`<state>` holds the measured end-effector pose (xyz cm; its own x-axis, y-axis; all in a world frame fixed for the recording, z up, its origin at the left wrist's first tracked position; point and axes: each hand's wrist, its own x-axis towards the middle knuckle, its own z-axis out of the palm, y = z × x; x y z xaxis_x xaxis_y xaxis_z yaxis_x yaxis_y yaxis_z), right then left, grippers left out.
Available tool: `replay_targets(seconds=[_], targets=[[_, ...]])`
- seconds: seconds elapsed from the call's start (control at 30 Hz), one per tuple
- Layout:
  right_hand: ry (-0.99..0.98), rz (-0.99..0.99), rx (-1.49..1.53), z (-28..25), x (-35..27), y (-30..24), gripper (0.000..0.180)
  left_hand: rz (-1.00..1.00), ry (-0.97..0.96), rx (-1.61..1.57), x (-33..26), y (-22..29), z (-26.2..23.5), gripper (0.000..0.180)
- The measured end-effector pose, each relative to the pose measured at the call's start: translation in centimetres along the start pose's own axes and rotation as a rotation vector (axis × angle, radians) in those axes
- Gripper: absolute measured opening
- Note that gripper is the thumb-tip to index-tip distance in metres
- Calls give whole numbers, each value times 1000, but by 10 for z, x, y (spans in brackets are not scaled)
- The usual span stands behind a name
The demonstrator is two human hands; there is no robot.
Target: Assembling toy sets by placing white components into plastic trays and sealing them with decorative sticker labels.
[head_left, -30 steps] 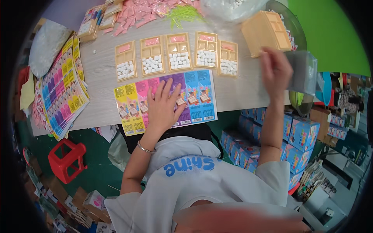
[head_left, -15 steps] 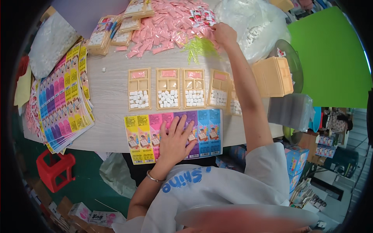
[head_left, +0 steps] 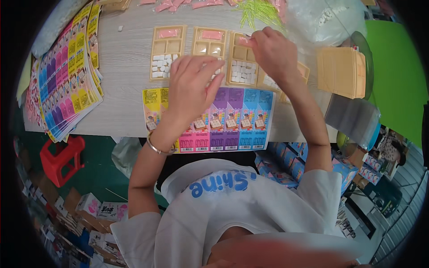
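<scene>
Divided tan trays stand in a row, with small white marshmallow-like pieces in their lower compartments. The first tray (head_left: 169,47) and second tray (head_left: 209,48) each have a pink packet at the top. My left hand (head_left: 190,87) hovers over the second tray's lower part, fingers apart, hiding most of its white pieces. At the third tray (head_left: 242,54), my right hand (head_left: 275,53) pinches the edge of a pink packet (head_left: 245,41) in the top compartment. My right hand and forearm partly cover the trays beyond. A colourful printed sheet (head_left: 223,118) lies below the row.
More printed sheets (head_left: 73,76) are stacked at left. Lime-green plastic picks (head_left: 259,13) and pink packets (head_left: 208,3) lie at the back. A clear bag (head_left: 328,24) and stacked tan trays (head_left: 342,71) stand at right. A red stool (head_left: 62,161) is on the floor.
My right hand has come back from the far pile to the third tray. My left hand has lifted off the printed sheet and moved over the second tray. The view has shifted nearer.
</scene>
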<state>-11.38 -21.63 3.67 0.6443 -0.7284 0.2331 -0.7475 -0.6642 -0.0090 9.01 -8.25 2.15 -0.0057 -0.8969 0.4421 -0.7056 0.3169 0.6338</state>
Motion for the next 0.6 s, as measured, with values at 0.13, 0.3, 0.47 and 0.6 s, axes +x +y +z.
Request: replay_targets(seconds=[0.13,0.3,0.47,0.6], targets=[[5,117,84,11,-13,-10,11,74,-62,99,28,-19,17,16],[106,57,268,8,-22,2,13,196,-48,120,50,-23,48,16],[43,-12,368,11,-24,20,16,242,-182,287,59,-9,71,45],[428,72,311,0,31,71,15,270,-194,262,70,-3,66,58]])
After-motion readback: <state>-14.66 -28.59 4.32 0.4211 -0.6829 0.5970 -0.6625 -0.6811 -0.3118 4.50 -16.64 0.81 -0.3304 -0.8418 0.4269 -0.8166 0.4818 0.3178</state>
